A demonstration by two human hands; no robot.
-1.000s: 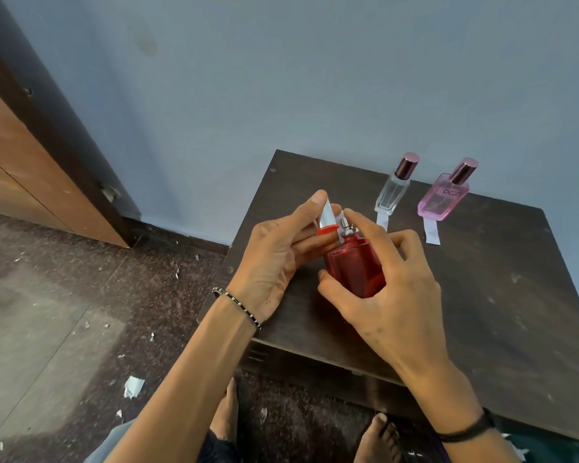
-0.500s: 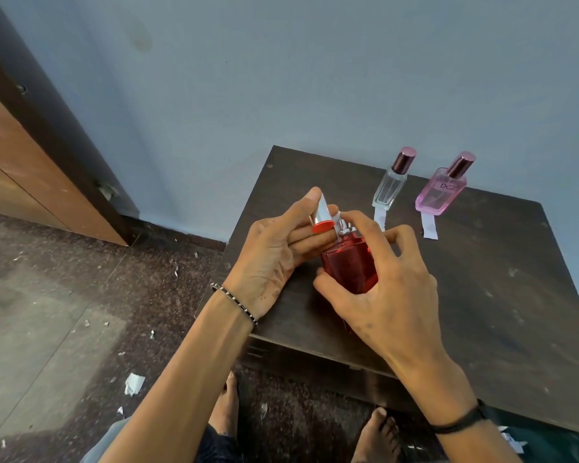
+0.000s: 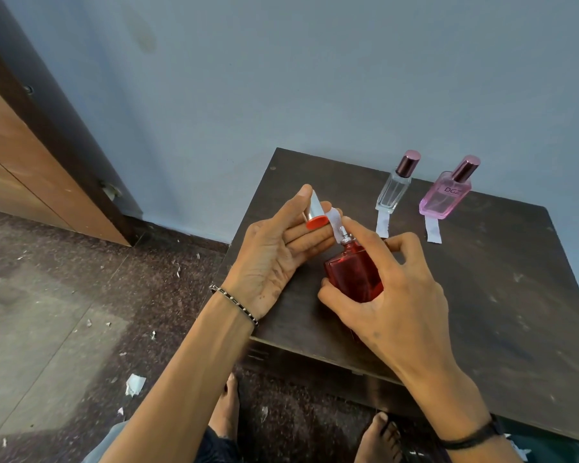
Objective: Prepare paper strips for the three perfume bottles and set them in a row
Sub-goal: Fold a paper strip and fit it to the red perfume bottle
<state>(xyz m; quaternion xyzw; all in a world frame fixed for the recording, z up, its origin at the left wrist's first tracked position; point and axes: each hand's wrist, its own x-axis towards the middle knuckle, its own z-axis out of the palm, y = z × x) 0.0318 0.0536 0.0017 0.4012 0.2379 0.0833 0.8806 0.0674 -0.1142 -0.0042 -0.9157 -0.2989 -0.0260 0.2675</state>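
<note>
dark table point(image 3: 482, 279), right hand point(image 3: 391, 295) fingers gripping red bottle point(image 3: 353, 275), left hand point(image 3: 274, 259) clasping cap point(image 3: 315, 212) (and strip)

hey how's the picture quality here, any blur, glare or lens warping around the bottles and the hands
Head view: soft, even light and no hard shadows. The wide lens splays the clear bottle and pink bottle outward and bows the table edges. The red bottle in the right hand is sharp, with mild sheen on its glass. The left hand shows no motion blur.
</note>
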